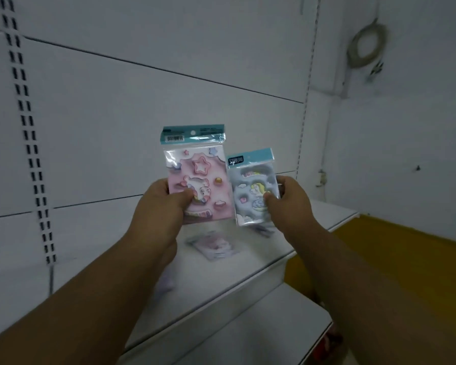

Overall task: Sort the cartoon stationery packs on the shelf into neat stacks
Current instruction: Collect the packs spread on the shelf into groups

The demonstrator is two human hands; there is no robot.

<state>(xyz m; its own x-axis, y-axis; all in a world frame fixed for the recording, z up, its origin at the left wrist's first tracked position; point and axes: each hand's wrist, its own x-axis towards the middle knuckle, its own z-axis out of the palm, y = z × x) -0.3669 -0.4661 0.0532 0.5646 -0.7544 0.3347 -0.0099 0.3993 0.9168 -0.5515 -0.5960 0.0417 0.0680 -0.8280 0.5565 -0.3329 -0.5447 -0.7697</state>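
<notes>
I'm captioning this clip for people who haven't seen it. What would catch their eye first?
Two cartoon packs held upright mid-frame: a larger pink pack in the left hand, a smaller blue pack in the right hand. Below them, another pack lies blurred on the white shelf.

Blurred pack (213, 246) on shelf (248, 280); design unreadable.

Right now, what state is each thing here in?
Pink pack: held upright, off the shelf, by left hand.
Blue pack: held upright by right hand.
Third pack: lying flat on shelf, blurred.
Cable: coiled, hanging on wall.
</notes>
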